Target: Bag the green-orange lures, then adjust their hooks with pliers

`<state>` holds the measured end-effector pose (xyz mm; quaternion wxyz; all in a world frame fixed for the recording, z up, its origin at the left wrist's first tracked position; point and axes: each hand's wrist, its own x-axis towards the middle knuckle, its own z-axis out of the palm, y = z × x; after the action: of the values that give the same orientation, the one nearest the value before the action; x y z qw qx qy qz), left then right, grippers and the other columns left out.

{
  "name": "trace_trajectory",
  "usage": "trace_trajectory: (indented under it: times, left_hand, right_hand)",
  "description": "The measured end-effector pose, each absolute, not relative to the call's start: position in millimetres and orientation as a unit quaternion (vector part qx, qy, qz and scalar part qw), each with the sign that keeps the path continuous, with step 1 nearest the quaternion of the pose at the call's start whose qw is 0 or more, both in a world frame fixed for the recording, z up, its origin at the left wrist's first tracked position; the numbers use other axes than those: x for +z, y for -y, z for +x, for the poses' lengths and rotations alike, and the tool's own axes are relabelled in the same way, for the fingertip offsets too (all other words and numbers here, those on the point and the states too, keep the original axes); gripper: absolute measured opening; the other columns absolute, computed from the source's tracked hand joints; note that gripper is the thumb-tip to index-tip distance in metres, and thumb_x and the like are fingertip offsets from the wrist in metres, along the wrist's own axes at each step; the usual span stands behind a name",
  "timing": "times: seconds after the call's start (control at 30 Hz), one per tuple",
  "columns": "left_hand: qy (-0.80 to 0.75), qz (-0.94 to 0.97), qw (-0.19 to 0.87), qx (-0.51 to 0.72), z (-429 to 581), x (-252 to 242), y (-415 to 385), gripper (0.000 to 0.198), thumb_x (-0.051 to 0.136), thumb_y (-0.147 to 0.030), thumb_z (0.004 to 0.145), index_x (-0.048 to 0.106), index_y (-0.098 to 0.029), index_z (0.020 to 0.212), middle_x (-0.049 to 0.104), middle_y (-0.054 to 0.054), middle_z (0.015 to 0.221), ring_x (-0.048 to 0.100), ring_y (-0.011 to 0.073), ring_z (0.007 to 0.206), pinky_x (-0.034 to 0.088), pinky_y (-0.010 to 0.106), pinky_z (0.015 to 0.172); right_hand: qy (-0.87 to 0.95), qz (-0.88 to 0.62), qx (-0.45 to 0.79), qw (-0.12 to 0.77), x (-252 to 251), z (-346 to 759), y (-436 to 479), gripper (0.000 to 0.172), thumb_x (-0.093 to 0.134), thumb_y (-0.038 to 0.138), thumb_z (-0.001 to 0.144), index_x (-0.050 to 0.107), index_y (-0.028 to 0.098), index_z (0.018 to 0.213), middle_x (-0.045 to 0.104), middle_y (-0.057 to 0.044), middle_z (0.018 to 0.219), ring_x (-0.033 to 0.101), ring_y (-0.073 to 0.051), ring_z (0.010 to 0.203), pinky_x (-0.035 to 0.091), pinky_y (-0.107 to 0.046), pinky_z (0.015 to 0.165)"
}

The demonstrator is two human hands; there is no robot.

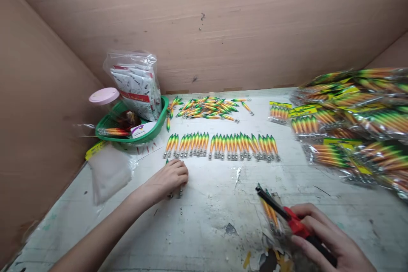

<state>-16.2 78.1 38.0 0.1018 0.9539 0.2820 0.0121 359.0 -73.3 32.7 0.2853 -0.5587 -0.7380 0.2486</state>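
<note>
- Left hand (pixel 175 174): palm down, fingers bent and close together over a few fishing lures (pixel 180 194). A green tip shows past its far side and metal hooks past its near side; whether the fingers pinch them cannot be told, as the hand hides them.
- Right hand (pixel 325 229): wrapped around the handle of a red and black lighter (pixel 298 223), whose long black nozzle points away and toward the left.
- Just left of the right hand, partly behind the nozzle: a few more lures in orange and green (pixel 270 211), blurred at their hook ends.
- Just beyond the left hand and stretching to its right: a row of lures (pixel 228 144), green tips away from the person, hooks toward them.
- Farther beyond the left hand, past that row: a loose heap of lures (pixel 207 106), lying in many directions.
- Left of the left hand: clear plastic bags (pixel 110 170) with a yellow header.
- Beyond those bags: a green basket (pixel 164 110) holding a bag of printed packets (pixel 137 89) and a pink-lidded jar (pixel 104 94).
- Beyond the right hand, toward the right: piled packs of lures (pixel 338 153) with yellow headers.
- Under both hands: a worn whitish tabletop (pixel 204 221).
</note>
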Motion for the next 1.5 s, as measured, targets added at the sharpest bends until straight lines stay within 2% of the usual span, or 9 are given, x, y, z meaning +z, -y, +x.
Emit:
trace_trajectory:
  times: [0.13, 0.3, 0.5, 0.63, 0.73, 0.87, 0.97, 1.2, 1.5]
  left_hand:
    - [-0.3, 0.934, 0.127, 0.148, 13.6, 30.2, -69.7, 0.03, 0.037, -0.007, 0.092, 0.064, -0.02, 0.099, 0.068, 0.009, 0.099, 0.058, 0.0203, 0.092, 0.043, 0.035, 0.081]
    - [-0.15, 0.938, 0.248, 0.189, 113.3, 16.5, -50.0, 0.029, 0.042, -0.012, 0.095, 0.062, -0.021, 0.114, 0.068, 0.012, 0.113, 0.059, 0.0221, 0.107, 0.044, 0.038, 0.092]
    - [-0.123, 0.974, 0.144, 0.125, 171.7, -8.0, -53.4, 0.014, 0.052, -0.008, 0.089, 0.063, -0.017, 0.088, 0.067, 0.01, 0.091, 0.058, 0.0224, 0.09, 0.043, 0.035, 0.084]
    - [-0.159, 0.966, 0.159, 0.128, 157.5, -8.2, -48.4, 0.012, 0.051, -0.009, 0.088, 0.058, -0.017, 0.082, 0.062, 0.009, 0.085, 0.054, 0.0227, 0.082, 0.042, 0.036, 0.077]
    - [-0.293, 0.871, 0.35, 0.184, 141.9, 6.3, -32.7, 0.01, 0.044, -0.019, 0.091, 0.052, -0.019, 0.084, 0.055, 0.006, 0.082, 0.048, 0.0185, 0.073, 0.039, 0.03, 0.066]
    - [-0.417, 0.535, 0.688, 0.258, 133.6, 34.6, -4.8, 0.022, 0.037, -0.039, 0.095, 0.047, -0.02, 0.09, 0.043, -0.003, 0.072, 0.031, 0.0092, 0.053, 0.027, 0.024, 0.053]
    - [-0.402, 0.378, 0.776, 0.306, 136.4, 46.9, 12.0, 0.03, 0.047, -0.047, 0.09, 0.051, -0.018, 0.098, 0.041, -0.005, 0.072, 0.023, 0.006, 0.052, 0.019, 0.024, 0.052]
    - [-0.417, 0.366, 0.754, 0.352, 136.2, 42.4, 28.4, 0.039, 0.054, -0.051, 0.088, 0.056, -0.018, 0.109, 0.043, -0.004, 0.072, 0.026, 0.0057, 0.052, 0.019, 0.024, 0.051]
    - [-0.495, 0.55, 0.573, 0.352, 132.0, 49.5, 31.4, 0.034, 0.047, -0.047, 0.092, 0.065, -0.019, 0.102, 0.049, 0.002, 0.07, 0.042, 0.0152, 0.064, 0.033, 0.027, 0.06]
  right_hand:
    - [0.705, -0.655, 0.115, 0.247, 10.5, 399.8, 81.5, 0.02, 0.05, 0.038, 0.092, 0.061, 0.022, 0.088, 0.059, -0.006, 0.098, 0.064, -0.018, 0.088, 0.053, -0.024, 0.07]
    - [0.723, -0.675, -0.059, 0.133, -18.4, 421.3, 90.0, 0.024, 0.05, 0.041, 0.09, 0.062, 0.021, 0.084, 0.057, -0.007, 0.087, 0.058, -0.021, 0.075, 0.048, -0.034, 0.065]
    - [0.732, -0.667, -0.096, 0.103, -18.4, 414.5, 93.9, 0.021, 0.051, 0.037, 0.09, 0.062, 0.02, 0.085, 0.056, -0.008, 0.089, 0.056, -0.021, 0.075, 0.045, -0.033, 0.063]
    - [0.713, -0.685, -0.078, 0.126, -17.3, 414.8, 95.2, 0.023, 0.05, 0.038, 0.09, 0.062, 0.02, 0.082, 0.056, -0.007, 0.088, 0.057, -0.021, 0.074, 0.045, -0.033, 0.063]
    - [0.69, -0.698, 0.001, 0.191, -5.7, 410.1, 95.6, 0.025, 0.05, 0.04, 0.091, 0.062, 0.021, 0.081, 0.056, -0.006, 0.087, 0.059, -0.02, 0.076, 0.049, -0.031, 0.064]
    - [0.685, -0.64, 0.2, 0.285, 26.6, 386.8, 93.2, 0.018, 0.049, 0.034, 0.093, 0.062, 0.022, 0.087, 0.058, -0.006, 0.102, 0.063, -0.016, 0.095, 0.052, -0.02, 0.077]
    - [0.69, -0.594, 0.28, 0.305, 45.8, 363.7, 89.5, 0.013, 0.055, 0.032, 0.09, 0.063, 0.023, 0.089, 0.06, -0.006, 0.107, 0.063, -0.017, 0.101, 0.052, -0.018, 0.081]
    - [0.702, -0.544, 0.344, 0.304, 50.7, 341.0, 80.0, 0.019, 0.046, 0.026, 0.095, 0.059, 0.02, 0.083, 0.057, -0.004, 0.085, 0.062, -0.014, 0.078, 0.052, -0.02, 0.067]
    - [0.713, -0.541, 0.308, 0.321, 60.5, 337.7, 74.8, 0.018, 0.051, 0.027, 0.092, 0.058, 0.021, 0.077, 0.059, -0.005, 0.086, 0.061, -0.015, 0.078, 0.053, -0.023, 0.071]
